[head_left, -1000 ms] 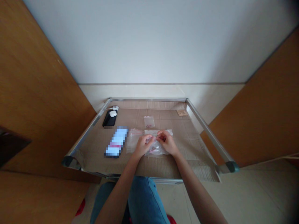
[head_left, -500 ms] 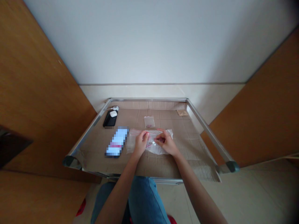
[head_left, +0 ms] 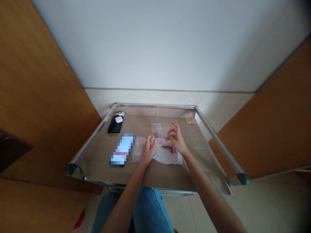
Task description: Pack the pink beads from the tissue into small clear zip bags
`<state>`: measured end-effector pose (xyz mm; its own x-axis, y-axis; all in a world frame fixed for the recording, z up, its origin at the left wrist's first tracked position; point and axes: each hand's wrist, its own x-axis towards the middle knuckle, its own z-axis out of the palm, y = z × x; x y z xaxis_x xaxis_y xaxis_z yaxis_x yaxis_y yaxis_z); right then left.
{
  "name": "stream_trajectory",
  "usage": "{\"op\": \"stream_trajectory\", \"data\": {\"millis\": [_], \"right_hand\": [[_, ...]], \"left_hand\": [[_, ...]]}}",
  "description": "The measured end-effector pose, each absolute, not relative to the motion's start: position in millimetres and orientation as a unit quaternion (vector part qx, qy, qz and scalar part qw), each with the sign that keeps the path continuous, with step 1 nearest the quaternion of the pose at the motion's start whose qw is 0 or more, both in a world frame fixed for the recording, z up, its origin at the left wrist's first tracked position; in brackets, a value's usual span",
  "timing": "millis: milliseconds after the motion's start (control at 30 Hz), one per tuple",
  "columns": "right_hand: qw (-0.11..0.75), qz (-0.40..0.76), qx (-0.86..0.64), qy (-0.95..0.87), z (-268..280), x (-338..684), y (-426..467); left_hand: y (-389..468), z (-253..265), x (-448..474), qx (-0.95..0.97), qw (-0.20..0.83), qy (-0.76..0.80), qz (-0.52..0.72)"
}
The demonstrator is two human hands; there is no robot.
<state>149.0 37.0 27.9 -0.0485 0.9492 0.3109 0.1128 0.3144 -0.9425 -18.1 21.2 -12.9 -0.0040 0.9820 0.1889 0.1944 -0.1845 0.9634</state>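
Note:
My left hand [head_left: 148, 150] is closed in a pinch on a thin pale strip [head_left: 154, 138], perhaps a cord, that points toward the right hand. My right hand [head_left: 177, 139] pinches with thumb and forefinger, its other fingers raised; a thin dark tip shows at its fingertips, too small to name. Below both hands a clear plastic bag [head_left: 143, 155] lies beside and partly under a translucent sheet [head_left: 167, 159]. On the sheet, by the right hand, rests a cluster of small pink beads [head_left: 173, 149] with a brownish stem-like part. A small zip bag [head_left: 155, 125] with pinkish bits lies behind.
Left of the hands lies a phone [head_left: 122, 149] with a lit, blurred screen. Behind it, a white earbud case [head_left: 119, 119] sits on a black device [head_left: 114, 127], near a white charger [head_left: 121, 113]. A brown paper piece [head_left: 190, 120] lies far right. A metal frame [head_left: 155, 105] edges the cardboard surface [head_left: 97, 155].
My right hand has lifted off the bead cluster, uncovering it, and moved up and right with fingers raised. The pale strip now shows at my left fingertips. The translucent sheet lies flatter.

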Motion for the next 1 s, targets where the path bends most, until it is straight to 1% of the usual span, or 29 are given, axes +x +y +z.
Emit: {"op": "stream_trajectory", "data": {"millis": [133,333,433,667,733,900,1000], "right_hand": [[0.558,0.363,-0.464,-0.584,23.3,144.9,81.2],[0.527,0.363,-0.502,-0.581,3.3,124.2,122.9],[0.498,0.336,-0.533,-0.596,0.5,116.8,127.9],[0.383,0.171,-0.613,-0.669,2.9,116.6,125.6],[0.367,0.153,-0.626,-0.671,3.0,119.0,125.1],[0.334,0.148,-0.643,-0.673,3.7,121.0,123.4],[0.352,0.123,-0.657,-0.655,5.4,123.0,120.8]], "left_hand": [[21.5,-12.6,-17.1,0.636,0.339,0.509,0.469],[18.9,-10.1,-17.6,0.662,0.339,0.505,0.438],[19.2,-10.1,-17.8,0.667,0.335,0.508,0.43],[20.5,-11.1,-17.2,0.675,0.332,0.514,0.412],[20.4,-10.7,-17.1,0.677,0.331,0.514,0.41],[20.0,-9.6,-17.4,0.679,0.328,0.515,0.407],[19.9,-9.7,-17.6,0.678,0.333,0.513,0.407]]}}
